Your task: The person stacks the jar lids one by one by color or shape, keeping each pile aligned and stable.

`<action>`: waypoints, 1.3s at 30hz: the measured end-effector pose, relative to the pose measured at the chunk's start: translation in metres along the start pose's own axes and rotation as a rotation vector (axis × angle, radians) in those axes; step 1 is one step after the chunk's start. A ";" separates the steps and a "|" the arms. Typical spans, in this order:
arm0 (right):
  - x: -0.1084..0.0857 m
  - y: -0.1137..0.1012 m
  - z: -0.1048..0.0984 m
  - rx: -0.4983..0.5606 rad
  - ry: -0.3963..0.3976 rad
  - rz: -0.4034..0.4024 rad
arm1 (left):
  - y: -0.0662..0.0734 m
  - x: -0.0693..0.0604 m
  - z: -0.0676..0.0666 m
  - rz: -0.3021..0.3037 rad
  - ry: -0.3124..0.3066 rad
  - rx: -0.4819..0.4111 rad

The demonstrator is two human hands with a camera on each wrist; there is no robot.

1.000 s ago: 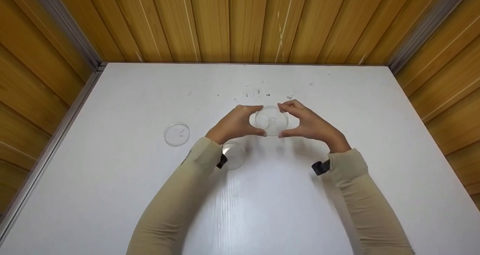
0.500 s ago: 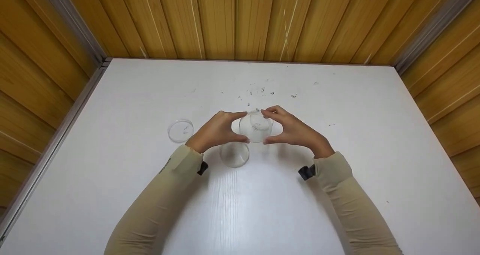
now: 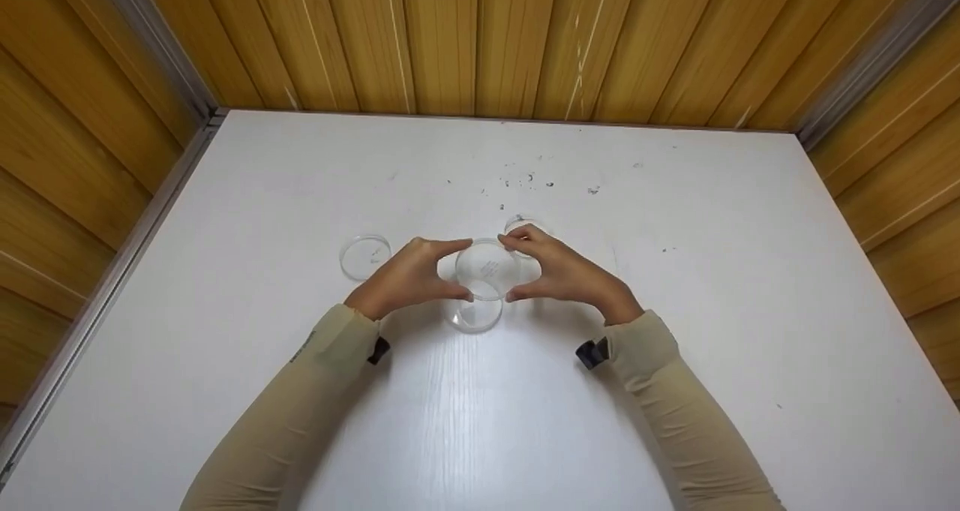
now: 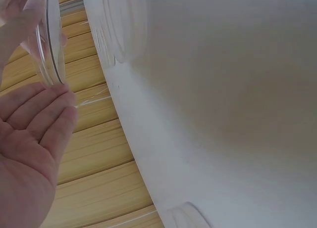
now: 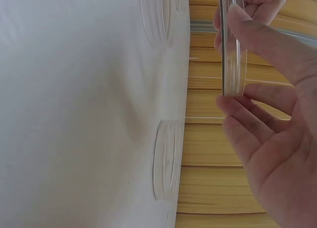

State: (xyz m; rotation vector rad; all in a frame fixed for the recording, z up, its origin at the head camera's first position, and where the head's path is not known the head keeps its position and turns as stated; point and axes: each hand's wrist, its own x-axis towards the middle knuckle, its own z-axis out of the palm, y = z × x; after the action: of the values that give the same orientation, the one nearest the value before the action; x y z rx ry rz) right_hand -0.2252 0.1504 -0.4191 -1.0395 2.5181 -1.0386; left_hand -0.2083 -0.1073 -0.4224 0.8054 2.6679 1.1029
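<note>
The dish (image 3: 487, 260), round with no long axis, is above the table (image 3: 247, 196), midway between left hand (image 3: 411, 277) and right hand (image 3: 564, 272); both pinch its rim, neither nearer. A lower dish (image 3: 471, 325) shows partly beyond its near edge. Its faint marks, possibly lettering, and the left sleeve's print (image 3: 303, 347) are unreadable.

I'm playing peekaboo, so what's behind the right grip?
In the head view, a clear dish on the white table peeks out past the right grip. The grip covers part of it, so that part can't be seen.
</note>
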 end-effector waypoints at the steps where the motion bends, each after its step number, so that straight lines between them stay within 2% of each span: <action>1: 0.001 0.000 0.002 0.001 -0.005 0.003 | -0.002 -0.002 0.000 0.002 -0.001 0.002; 14: 0.004 -0.002 0.021 -0.002 -0.057 -0.010 | -0.014 -0.018 0.003 0.043 -0.029 0.025; 24: 0.006 -0.003 0.027 -0.023 -0.084 0.028 | -0.018 -0.022 0.006 0.014 -0.069 0.019; 33: 0.005 -0.004 0.032 -0.014 -0.115 0.061 | -0.018 -0.024 0.006 -0.041 -0.104 0.033; 39: 0.005 -0.004 0.033 -0.024 -0.128 0.063 | -0.018 -0.025 0.006 -0.048 -0.117 0.025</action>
State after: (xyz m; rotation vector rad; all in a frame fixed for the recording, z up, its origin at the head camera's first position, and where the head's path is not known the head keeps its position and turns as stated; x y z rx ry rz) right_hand -0.2121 0.1270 -0.4402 -0.9934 2.4496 -0.8976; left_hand -0.1928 -0.1271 -0.4408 0.7798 2.5955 0.9814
